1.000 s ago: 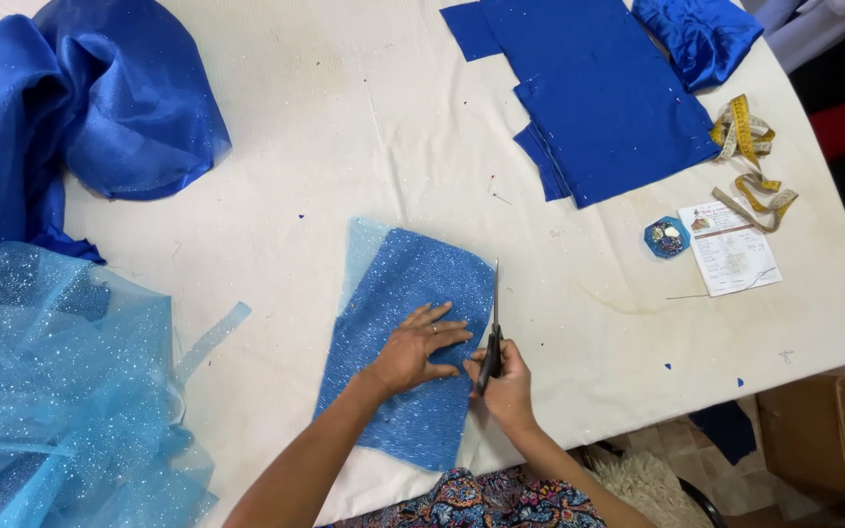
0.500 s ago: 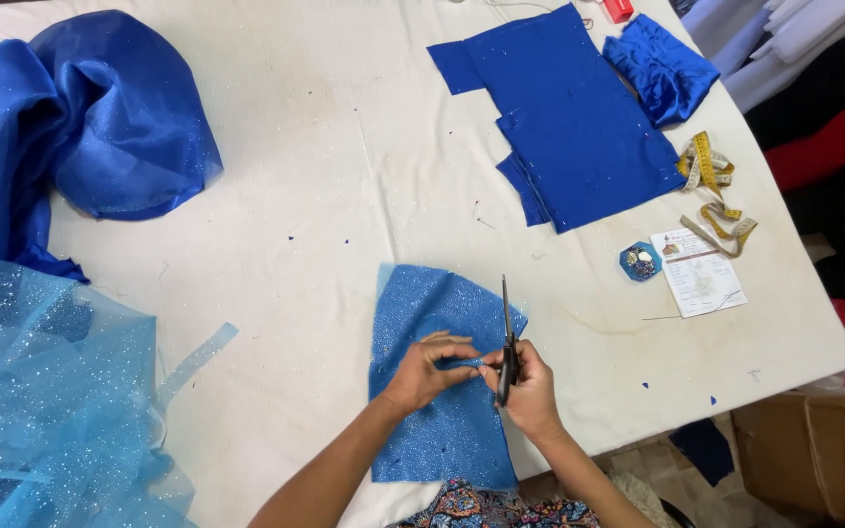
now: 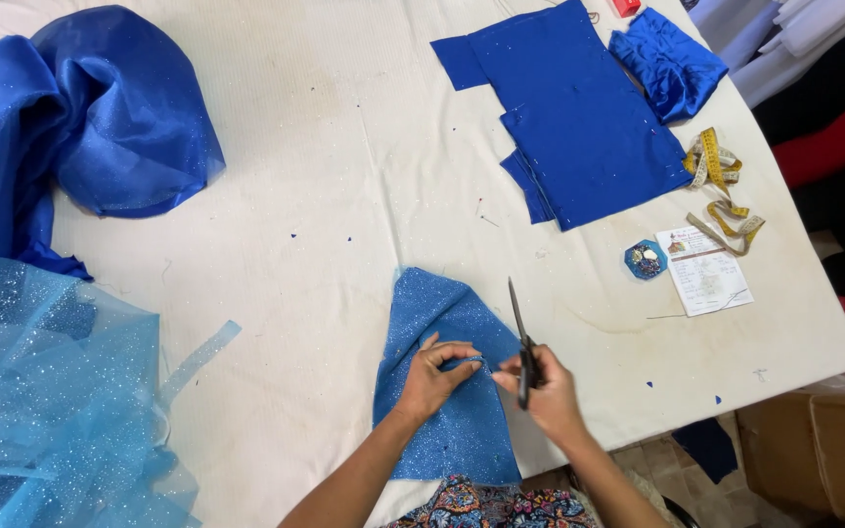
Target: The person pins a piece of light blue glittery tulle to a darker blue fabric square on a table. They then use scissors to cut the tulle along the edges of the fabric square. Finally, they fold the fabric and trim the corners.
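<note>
We work at near edge of white table (image 3: 344, 176), glittery blue fabric piece (image 3: 447, 430) lying flat before us. Left hand (image 3: 434, 376) pinches fabric's right edge between curled fingers, lifting it slightly. Right hand (image 3: 548, 391) closed around scissors (image 3: 522, 342) handles, blades shut and pointing away from us, just beside pinched edge. To cut well, we judge: keep edge taut, slip lower blade under one layer only (glitter mesh slips easily), take short snips. Tape measure (image 3: 721, 186) and folded blue cloth (image 3: 579, 117) lie well apart.

The glitter fabric piece (image 3: 447, 391) is pinched under the left-hand fingers (image 3: 457, 354), with scissors (image 3: 522, 344) just right, on the table (image 3: 344, 176).
</note>
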